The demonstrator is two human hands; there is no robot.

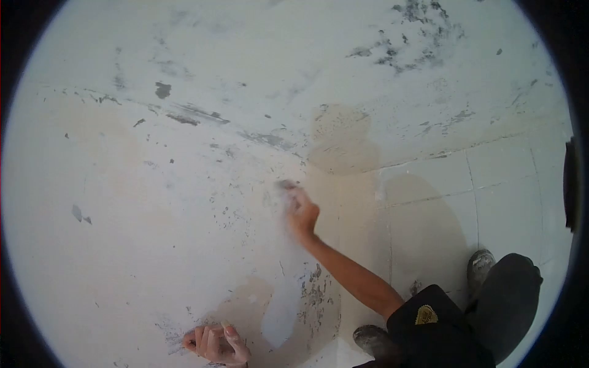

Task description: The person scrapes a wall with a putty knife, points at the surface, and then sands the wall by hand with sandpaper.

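Note:
My right hand is closed at the wall, near the inner corner. A small dark, flat-looking piece shows at its fingertips; motion blur hides what kind of thing it is. The right forearm reaches up from a dark sleeve with a yellow badge. At the bottom edge is my left hand, its fingers loosely bent and the thumb standing apart. Nothing shows in it. It is close to the white wall, which has grey scuffs and bare patches around both hands.
A second whitish surface with dark flaked patches lies beyond the corner line. Pale floor tiles with visible joints are on the right. Two dusty shoes and a dark trouser leg show at lower right. Shadows fall across the wall.

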